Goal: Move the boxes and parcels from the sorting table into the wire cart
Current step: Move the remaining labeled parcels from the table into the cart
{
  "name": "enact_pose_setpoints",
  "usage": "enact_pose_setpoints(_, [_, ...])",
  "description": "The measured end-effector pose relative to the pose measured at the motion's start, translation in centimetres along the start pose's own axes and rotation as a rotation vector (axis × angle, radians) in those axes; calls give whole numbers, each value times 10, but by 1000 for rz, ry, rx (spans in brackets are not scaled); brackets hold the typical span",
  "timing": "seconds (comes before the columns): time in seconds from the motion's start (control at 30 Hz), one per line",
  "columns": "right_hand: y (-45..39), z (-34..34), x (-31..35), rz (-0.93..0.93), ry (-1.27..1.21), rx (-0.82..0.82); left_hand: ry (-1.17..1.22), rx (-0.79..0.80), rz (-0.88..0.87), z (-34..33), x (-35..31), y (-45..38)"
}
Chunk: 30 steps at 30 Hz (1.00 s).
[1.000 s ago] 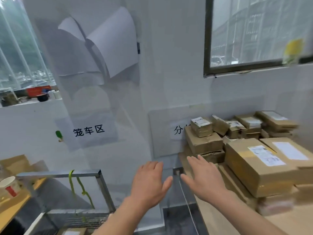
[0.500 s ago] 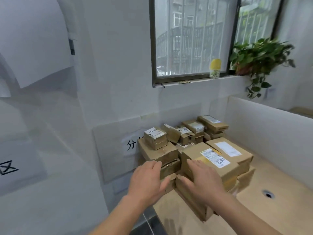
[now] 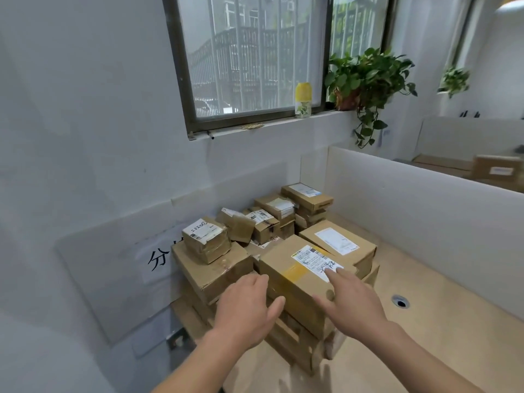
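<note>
I see my left grip [image 3: 243, 310] and right grip [image 3: 350, 300] both spread (holding nothing) over the near labelled box [image 3: 297, 282] on the bench [image 3: 425, 321].

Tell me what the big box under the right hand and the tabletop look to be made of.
Big box: brown corrugated cardboard by its look, matte, creased edges, with yellowish tape and a white paper label.
Tabletop: probably light wood-look laminate, smooth with a faint sheen; a round cable hole is set into it.

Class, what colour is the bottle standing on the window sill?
Yellow on top, clear below: the bottle, head view.
</note>
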State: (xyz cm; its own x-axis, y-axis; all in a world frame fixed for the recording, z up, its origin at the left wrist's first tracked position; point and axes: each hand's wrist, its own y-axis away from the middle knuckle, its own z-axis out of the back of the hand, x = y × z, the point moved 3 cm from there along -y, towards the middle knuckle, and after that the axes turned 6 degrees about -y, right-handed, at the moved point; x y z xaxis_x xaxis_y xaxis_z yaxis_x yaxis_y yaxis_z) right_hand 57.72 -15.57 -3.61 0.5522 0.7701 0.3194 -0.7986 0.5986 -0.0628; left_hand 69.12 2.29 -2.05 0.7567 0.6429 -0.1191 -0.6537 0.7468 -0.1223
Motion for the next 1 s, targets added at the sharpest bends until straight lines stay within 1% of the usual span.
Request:
enact_pose_setpoints(0.23, [-61, -19, -53, -91, -75, 8, 35, 66, 49, -31, -18, -54])
enact_pose_setpoints(0.43, [-84, -33, -83, -157, -142, 51, 43, 96, 99, -59, -28, -77])
enact_pose_setpoints(0.57, [-91, -35, -92, -195, -180, -33, 16, 131, 157, -73, -27, -80])
enact_pose_setpoints(0.63, [-92, -42, -95, -202, -221, 8, 54, 141, 182, -79, -27, -80])
enact_pose_setpoints(0.7, [-89, -51, -93, -185, -291, 98, 79, 140, 200, -83, -28, -78])
enact_pose_setpoints(0.87, [-65, -74, -76, -174, -480, 246, 215, 47, 259, -102, -21, -73])
enact_pose_setpoints(1.0, [-43, -89, -65, -190, -588, 294, 187, 146, 297, -126, -13, -64])
